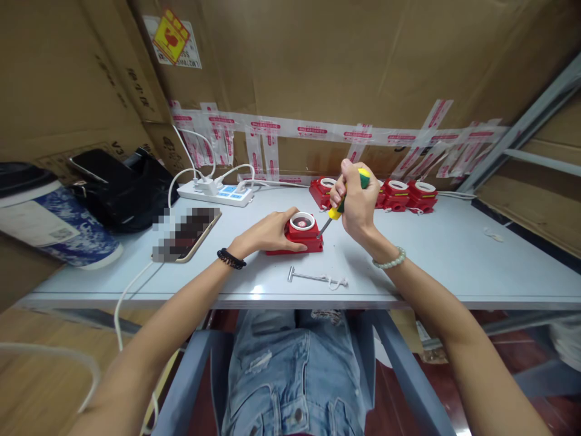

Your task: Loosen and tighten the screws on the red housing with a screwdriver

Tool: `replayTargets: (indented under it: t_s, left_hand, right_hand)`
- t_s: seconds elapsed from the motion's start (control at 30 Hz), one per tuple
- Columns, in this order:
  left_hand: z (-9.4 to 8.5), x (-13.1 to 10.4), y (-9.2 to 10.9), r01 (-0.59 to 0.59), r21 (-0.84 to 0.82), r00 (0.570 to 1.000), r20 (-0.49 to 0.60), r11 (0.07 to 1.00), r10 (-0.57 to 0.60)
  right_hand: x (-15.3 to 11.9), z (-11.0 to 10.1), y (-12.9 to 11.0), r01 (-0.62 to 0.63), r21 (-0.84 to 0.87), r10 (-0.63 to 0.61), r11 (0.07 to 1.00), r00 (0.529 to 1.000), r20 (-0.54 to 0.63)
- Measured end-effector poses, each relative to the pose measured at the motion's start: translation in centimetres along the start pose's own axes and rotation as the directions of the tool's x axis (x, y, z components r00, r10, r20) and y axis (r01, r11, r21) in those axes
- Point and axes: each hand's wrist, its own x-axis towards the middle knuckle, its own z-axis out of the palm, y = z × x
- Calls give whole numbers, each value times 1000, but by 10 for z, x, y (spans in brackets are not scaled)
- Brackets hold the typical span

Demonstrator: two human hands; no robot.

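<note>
A red box-shaped device (308, 244) with a round white ring on top, like a fire alarm call point, lies on the white table. My left hand (272, 232) is wrapped round its left side, thumb along the front. In my right hand (359, 197) is a screwdriver (334, 213) with a yellow and green handle, gripped in a fist and tilted. Its tip meets the right edge of the red device. In front of the device lies a small metal T-shaped hammer (313, 278) with a white string at its end.
Several more red devices (421, 195) stand along the back right. A white power strip (215, 192) with plugs and cables is at the back left. Nearer lie a phone (187, 236), a black bag (131, 200) and a large cup (54, 218). Cardboard (318, 66) walls the back.
</note>
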Motion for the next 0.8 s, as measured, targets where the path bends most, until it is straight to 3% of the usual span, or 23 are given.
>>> replayTargets:
  t_s: [0.13, 0.23, 0.33, 0.47, 0.57, 0.67, 0.73, 0.8]
  left_hand:
    - [0, -1, 1, 10, 16, 1000, 2, 1000, -10]
    - [-1, -1, 2, 13, 22, 1000, 1, 1000, -13]
    - [-2, -1, 3, 20, 0, 1000, 5, 1000, -20]
    - [-2, -1, 2, 9, -33, 1000, 12, 999, -9]
    - [-1, -1, 0, -6, -46, 1000, 2, 999, 6]
    - [0, -1, -2, -18, -43, 1000, -1, 999, 18]
    - [0, -1, -3, -21, -33, 1000, 1, 999, 21]
    - [0, -1, -3, -15, -20, 1000, 1, 1000, 15]
  right_hand:
    - [-2, 0, -8, 120, -236, -91, 964, 987, 129]
    - [-2, -5, -17, 222, -540, -146, 812, 973, 180]
    - [1, -12, -24, 223, -678, -160, 700, 975, 155]
    - [8, -20, -33, 298, -622, -115, 724, 941, 318]
    - [17, -25, -38, 299, -495, -22, 816, 871, 490]
    - [25, -27, -40, 258, -406, 29, 876, 815, 579]
    - [27, -27, -41, 293, -429, 14, 855, 813, 583]
    - [28, -26, -41, 346, -498, -31, 795, 843, 537]
